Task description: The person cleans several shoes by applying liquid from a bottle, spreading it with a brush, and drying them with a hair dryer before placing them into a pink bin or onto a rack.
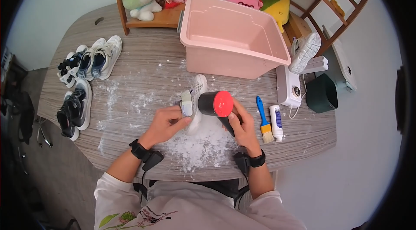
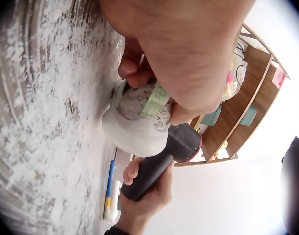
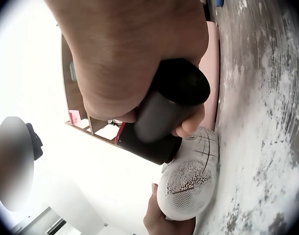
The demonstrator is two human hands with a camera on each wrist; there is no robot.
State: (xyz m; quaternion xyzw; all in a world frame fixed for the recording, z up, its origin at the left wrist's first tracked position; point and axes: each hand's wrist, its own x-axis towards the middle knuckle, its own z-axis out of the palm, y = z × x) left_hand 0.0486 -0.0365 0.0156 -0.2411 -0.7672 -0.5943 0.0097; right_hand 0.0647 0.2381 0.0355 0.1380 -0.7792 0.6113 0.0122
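Left hand (image 1: 166, 125) fingers clamped on white shoe (image 1: 197, 119), right hand (image 1: 244, 127) fingers wrapped round black tool (image 1: 208, 103). Brace shoe, work tool evenly, left thumb clear.

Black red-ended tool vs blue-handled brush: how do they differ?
Pose: the black tool is held up in the right hand; the brush lies on the tabletop.
Shape: the tool has a thick barrel angled off its handle; the brush is slim and straight.
Colour: the tool is black with a red end; the brush has a blue handle, yellow band and pale bristles.
Shared: both have a handle.
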